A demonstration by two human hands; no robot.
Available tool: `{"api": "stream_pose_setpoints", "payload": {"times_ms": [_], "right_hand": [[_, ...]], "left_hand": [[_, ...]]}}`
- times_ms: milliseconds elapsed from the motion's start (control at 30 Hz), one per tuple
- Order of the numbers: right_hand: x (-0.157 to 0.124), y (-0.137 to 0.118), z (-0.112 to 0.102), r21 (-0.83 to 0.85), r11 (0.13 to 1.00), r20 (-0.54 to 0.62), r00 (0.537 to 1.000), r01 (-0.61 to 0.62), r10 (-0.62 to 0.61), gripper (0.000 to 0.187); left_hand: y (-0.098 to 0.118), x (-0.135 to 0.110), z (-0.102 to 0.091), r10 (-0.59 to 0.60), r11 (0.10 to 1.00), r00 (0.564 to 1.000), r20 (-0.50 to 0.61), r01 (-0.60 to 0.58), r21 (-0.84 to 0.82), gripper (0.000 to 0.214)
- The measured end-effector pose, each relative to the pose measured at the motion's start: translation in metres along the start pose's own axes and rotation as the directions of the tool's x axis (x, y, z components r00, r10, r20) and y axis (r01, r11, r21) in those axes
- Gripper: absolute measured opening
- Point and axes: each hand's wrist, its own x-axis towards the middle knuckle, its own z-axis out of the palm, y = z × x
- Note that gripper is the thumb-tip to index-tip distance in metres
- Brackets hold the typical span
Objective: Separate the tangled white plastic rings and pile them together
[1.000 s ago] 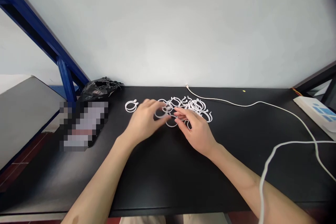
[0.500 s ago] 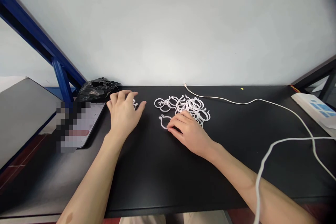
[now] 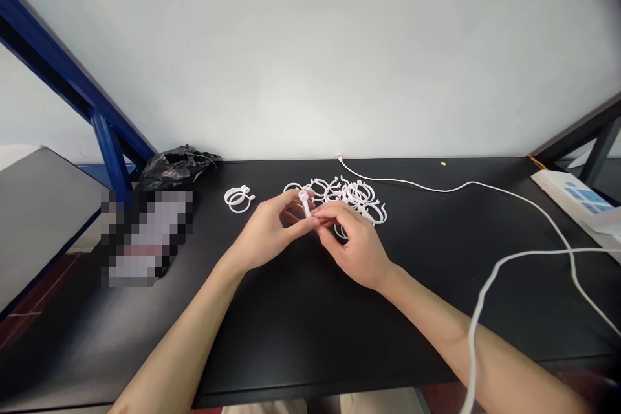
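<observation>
In front of the pile, both my hands meet around one white plastic curtain ring (image 3: 305, 202), held up nearly edge-on with its knobbed end on top. My left hand (image 3: 269, 229) is closed on it from the left, thumb below and fingers behind. From the right, the thumb and fingertips of my right hand (image 3: 354, 242) pinch its lower end. Behind my hands lies a loose pile of similar open white rings (image 3: 356, 195), partly covered by my fingers. A small overlapping group of rings (image 3: 237, 198) rests to the left, apart from the pile.
A black table (image 3: 310, 330) stands against a white wall. On the left are a phone-like device (image 3: 148, 236), blurred out, and a crumpled black plastic bag (image 3: 177, 165). A white cable (image 3: 478, 310) crosses the right side over my forearm, near a white box (image 3: 575, 197).
My left hand has moved right from the small group of rings to meet my right hand. The ring under my right fingers has been lifted off the table and turned edge-on.
</observation>
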Motion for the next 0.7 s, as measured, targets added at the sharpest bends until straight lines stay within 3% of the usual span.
{"api": "stream_pose_setpoints", "payload": {"times_ms": [133, 233, 400, 600, 700], "right_hand": [[-0.001, 0.002, -0.001, -0.092, 0.996, -0.037, 0.999, -0.007, 0.004, 0.032], [0.0, 0.004, -0.002, -0.164, 0.986, 0.005, 1.0, 0.017, -0.016, 0.036], [0.001, 0.007, -0.001, -0.213, 0.977, 0.009, 1.0, 0.028, -0.026, 0.03], [0.003, 0.008, -0.003, -0.157, 0.988, -0.029, 1.0, -0.017, 0.012, 0.021], [0.003, 0.009, -0.006, -0.113, 0.992, -0.056, 0.997, -0.06, 0.054, 0.018]], "left_hand": [[-0.01, 0.001, 0.002, 0.096, 0.948, 0.977, -0.192, -0.031, 0.316, 0.041], [-0.013, 0.001, 0.005, 0.155, 0.899, 0.975, -0.158, -0.073, 0.432, 0.04], [-0.013, 0.001, 0.008, 0.237, 0.866, 0.971, -0.037, -0.194, 0.461, 0.04], [-0.008, -0.001, 0.002, 0.177, 0.885, 0.984, -0.033, -0.144, 0.442, 0.049], [-0.009, 0.001, -0.004, 0.156, 0.903, 0.982, -0.107, -0.098, 0.418, 0.044]]}}
